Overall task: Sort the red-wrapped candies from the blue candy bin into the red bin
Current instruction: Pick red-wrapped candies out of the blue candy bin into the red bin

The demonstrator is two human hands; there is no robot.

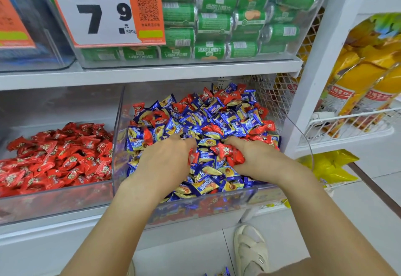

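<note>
A clear bin (pixel 118 123) on the lower shelf holds blue-wrapped candies (pixel 217 115) with red-wrapped candies (pixel 225 96) mixed among them. To its left a second clear bin (pixel 54 199) is filled with red candies (pixel 65 158) only. Both of my hands are down in the blue candy bin. My left hand (pixel 165 160) lies palm down on the pile, fingertips buried, a red wrapper showing at its thumb side. My right hand (pixel 253 158) holds a bunch of red candies (pixel 230 153) against its thumb and curled fingers.
A white shelf (pixel 152 72) above carries a clear bin of green snack packs (pixel 217 17) with an orange price sign (pixel 104 8). Yellow bags (pixel 358 75) sit in a wire rack at right. My sandal (pixel 249 251) and a dropped blue candy (pixel 223 272) are on the floor.
</note>
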